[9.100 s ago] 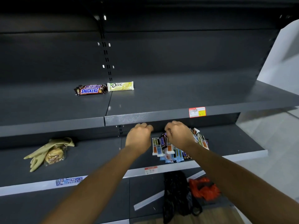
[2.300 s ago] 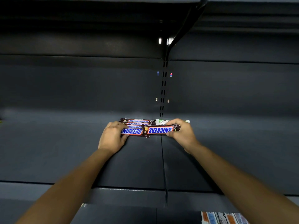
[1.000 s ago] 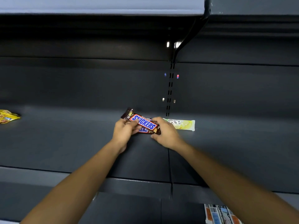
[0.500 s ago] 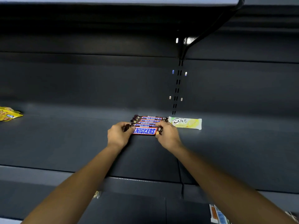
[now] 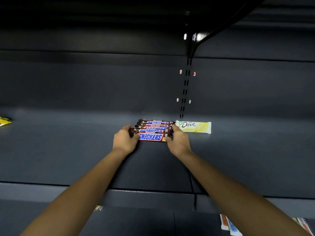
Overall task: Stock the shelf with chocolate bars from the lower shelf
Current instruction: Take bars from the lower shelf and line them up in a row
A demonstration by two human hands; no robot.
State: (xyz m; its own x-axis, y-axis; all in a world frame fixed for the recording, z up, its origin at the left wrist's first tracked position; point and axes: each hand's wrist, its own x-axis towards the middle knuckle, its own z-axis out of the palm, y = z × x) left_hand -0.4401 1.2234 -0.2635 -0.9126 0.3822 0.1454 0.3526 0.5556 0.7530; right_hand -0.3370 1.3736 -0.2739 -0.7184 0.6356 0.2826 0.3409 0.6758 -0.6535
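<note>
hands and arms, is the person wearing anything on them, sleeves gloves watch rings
Nothing worn shows. The left arm and right arm are bare down to the frame's bottom edge, with no sleeve or cuff. The left hand and right hand have no gloves, and no watch, band or ring is visible.

- A yellow packet lies flat, cut off by the left edge of view.
- A slotted upright runs up the dark back panel.
- A glossy black bracket curves from the top of the upright toward the upper right.
- Small pale tabs flank the upright in pairs.
</note>
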